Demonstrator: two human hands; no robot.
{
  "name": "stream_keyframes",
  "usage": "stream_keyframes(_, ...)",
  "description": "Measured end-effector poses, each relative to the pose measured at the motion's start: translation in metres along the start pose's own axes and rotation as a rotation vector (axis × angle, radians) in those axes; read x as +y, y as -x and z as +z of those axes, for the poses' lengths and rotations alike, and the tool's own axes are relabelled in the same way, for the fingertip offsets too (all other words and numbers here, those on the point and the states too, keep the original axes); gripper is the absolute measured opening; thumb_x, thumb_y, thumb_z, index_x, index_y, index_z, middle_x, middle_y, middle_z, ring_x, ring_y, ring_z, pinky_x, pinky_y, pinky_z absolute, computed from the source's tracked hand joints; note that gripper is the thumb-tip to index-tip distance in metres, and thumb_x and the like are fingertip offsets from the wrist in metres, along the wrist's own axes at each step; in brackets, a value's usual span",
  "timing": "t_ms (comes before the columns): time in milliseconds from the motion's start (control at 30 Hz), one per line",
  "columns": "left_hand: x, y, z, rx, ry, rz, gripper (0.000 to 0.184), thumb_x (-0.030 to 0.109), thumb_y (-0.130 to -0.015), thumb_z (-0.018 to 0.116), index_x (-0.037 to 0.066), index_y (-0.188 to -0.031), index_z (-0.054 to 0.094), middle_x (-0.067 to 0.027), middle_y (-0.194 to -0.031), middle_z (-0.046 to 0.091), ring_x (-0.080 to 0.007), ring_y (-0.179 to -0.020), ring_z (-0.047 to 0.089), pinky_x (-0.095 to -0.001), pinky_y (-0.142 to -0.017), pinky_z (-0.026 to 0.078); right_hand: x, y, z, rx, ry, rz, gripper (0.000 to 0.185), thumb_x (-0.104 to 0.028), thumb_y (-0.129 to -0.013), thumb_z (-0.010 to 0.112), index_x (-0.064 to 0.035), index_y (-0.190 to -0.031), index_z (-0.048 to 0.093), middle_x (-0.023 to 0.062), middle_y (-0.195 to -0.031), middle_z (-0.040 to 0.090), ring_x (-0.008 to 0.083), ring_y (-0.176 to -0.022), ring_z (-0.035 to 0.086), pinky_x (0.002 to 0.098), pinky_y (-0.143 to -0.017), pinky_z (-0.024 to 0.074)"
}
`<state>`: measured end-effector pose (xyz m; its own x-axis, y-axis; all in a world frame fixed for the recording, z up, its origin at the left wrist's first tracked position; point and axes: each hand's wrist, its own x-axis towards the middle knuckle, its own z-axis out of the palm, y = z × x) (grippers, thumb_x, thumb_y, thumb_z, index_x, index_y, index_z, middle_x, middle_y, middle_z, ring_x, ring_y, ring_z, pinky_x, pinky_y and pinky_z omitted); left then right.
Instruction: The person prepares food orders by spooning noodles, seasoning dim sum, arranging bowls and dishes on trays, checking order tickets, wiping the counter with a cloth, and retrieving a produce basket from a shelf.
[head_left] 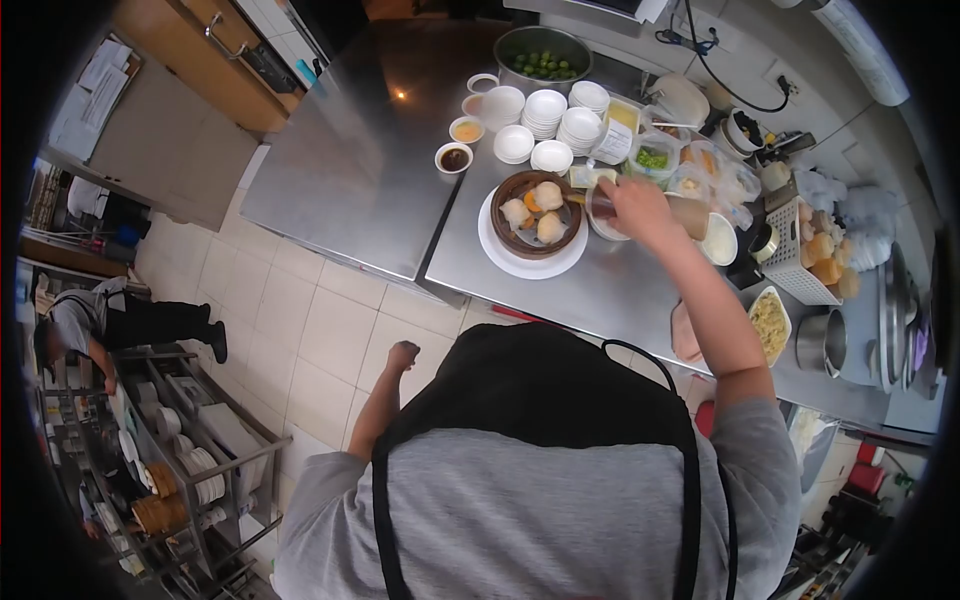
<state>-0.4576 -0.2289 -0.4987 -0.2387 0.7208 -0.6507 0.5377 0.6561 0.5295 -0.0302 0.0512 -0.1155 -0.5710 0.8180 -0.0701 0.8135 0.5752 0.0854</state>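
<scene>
My right hand (638, 207) is closed around a tilted squeeze bottle of brown liquid (690, 215). Its tip points left, over the right rim of a round bamboo steamer (500, 236). Inside the steamer sit several pale dumplings (549, 229) with orange slices (531, 202) among them. A white plate (556, 267) lies under the steamer. Just below the bottle stands a white bowl (609, 229), partly hidden by my hand. My left hand (403, 356) hangs off the counter at my left side, its fingers curled in, with nothing seen in it.
Stacked white dishes (545, 108), sauce cups (454, 157) and a metal bowl of green fruit (543, 55) stand at the back. Food tubs (653, 156) and a white basket (790, 250) crowd the right. Another person (100, 315) is by a rack (215, 450) at far left.
</scene>
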Motion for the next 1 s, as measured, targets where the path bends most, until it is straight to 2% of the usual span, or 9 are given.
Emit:
stream_keyframes(167,0.073,0.003,-0.004,-0.009,0.019,-0.041,0.016,0.01,-0.075,0.05,0.006,-0.085,0.061,-0.007,-0.072,0.06,-0.0156,-0.058,0.061,-0.0276,-0.045,0.049,-0.001,0.04,0.014,-0.06,-0.174,-0.035,0.051,-0.022,-0.062,0.07,-0.0064,-0.107,0.049,0.0127,-0.089,0.057,0.0281,-0.085,0.057,0.0368,-0.072,0.046)
stream_keyframes(233,0.077,-0.008,0.001,0.021,0.046,0.021,0.024,0.026,-0.075,0.056,0.005,-0.085,0.063,-0.0101,-0.057,0.059,-0.0165,-0.045,0.057,-0.0282,-0.045,0.047,0.002,0.053,0.015,-0.053,-0.282,0.008,0.056,-0.023,-0.061,0.071,-0.0059,-0.109,0.048,0.0139,-0.092,0.058,0.0297,-0.087,0.056,0.0363,-0.074,0.0455)
stream_keyframes(367,0.049,-0.031,0.015,-0.035,-0.04,0.131,0.029,0.03,-0.073,0.053,0.004,-0.081,0.061,-0.0126,-0.059,0.059,-0.0217,-0.051,0.059,-0.0343,-0.052,0.047,0.029,0.075,0.02,0.036,-0.821,0.192,0.066,-0.025,-0.059,0.073,-0.0043,-0.116,0.047,0.0144,-0.101,0.057,0.0262,-0.092,0.055,0.0325,-0.08,0.0418)
stream_keyframes(433,0.037,-0.036,0.013,-0.094,-0.367,0.501,0.026,0.028,-0.074,0.051,0.004,-0.08,0.06,-0.0112,-0.057,0.059,-0.0197,-0.05,0.058,-0.0337,-0.048,0.047,0.05,0.089,0.023,0.327,-1.024,0.224,0.06,-0.023,-0.061,0.071,0.0006,-0.111,0.048,0.0157,-0.096,0.058,0.0268,-0.088,0.056,0.0321,-0.079,0.0424)
stream_keyframes(467,0.065,-0.011,0.01,-0.082,-0.155,0.193,0.023,0.025,-0.075,0.05,0.005,-0.08,0.061,-0.0098,-0.057,0.059,-0.0181,-0.049,0.057,-0.0318,-0.044,0.047,0.063,0.096,0.012,0.352,-1.06,0.257,0.06,-0.024,-0.061,0.072,0.0007,-0.11,0.049,0.0144,-0.095,0.059,0.0213,-0.087,0.056,0.0297,-0.08,0.0418)
stream_keyframes(567,0.077,0.002,0.008,-0.16,-0.25,0.241,0.019,0.02,-0.075,0.048,0.004,-0.077,0.059,-0.0101,-0.062,0.059,-0.0174,-0.051,0.059,-0.0309,-0.041,0.048,0.109,0.112,-0.01,0.543,-1.159,0.433,0.059,-0.026,-0.061,0.072,0.0002,-0.109,0.05,0.0135,-0.095,0.059,0.0188,-0.086,0.056,0.0293,-0.077,0.0431)
stream_keyframes(633,0.092,0.01,0.005,-0.177,-0.273,0.179,0.017,0.017,-0.073,0.052,0.002,-0.077,0.059,-0.0085,-0.063,0.058,-0.0185,-0.05,0.059,-0.031,-0.042,0.048,0.146,0.12,-0.028,0.693,-1.059,0.538,0.058,-0.026,-0.061,0.073,0.0001,-0.108,0.05,0.0126,-0.095,0.06,0.0169,-0.083,0.057,0.0291,-0.075,0.0444)
stream_keyframes(767,0.104,0.017,0.007,-0.048,-0.099,0.115,0.016,0.016,-0.073,0.056,0.003,-0.08,0.062,-0.0086,-0.061,0.058,-0.0171,-0.048,0.058,-0.0291,-0.041,0.048,0.222,0.12,-0.031,1.128,-0.639,0.651,0.06,-0.022,-0.062,0.073,-0.001,-0.11,0.046,0.0177,-0.097,0.058,0.031,-0.089,0.057,0.0348,-0.076,0.0451)
stream_keyframes(1000,0.139,0.034,-0.008,0.142,0.051,0.055,0.016,0.017,-0.076,0.057,0.007,-0.088,0.062,-0.0082,-0.069,0.061,-0.0148,-0.054,0.059,-0.028,-0.043,0.048,0.326,0.105,0.045,1.251,-0.28,0.727,0.073,-0.012,-0.059,0.072,-0.0006,-0.122,0.035,0.0225,-0.113,0.048,0.0349,-0.104,0.047,0.0377,-0.087,0.0388)
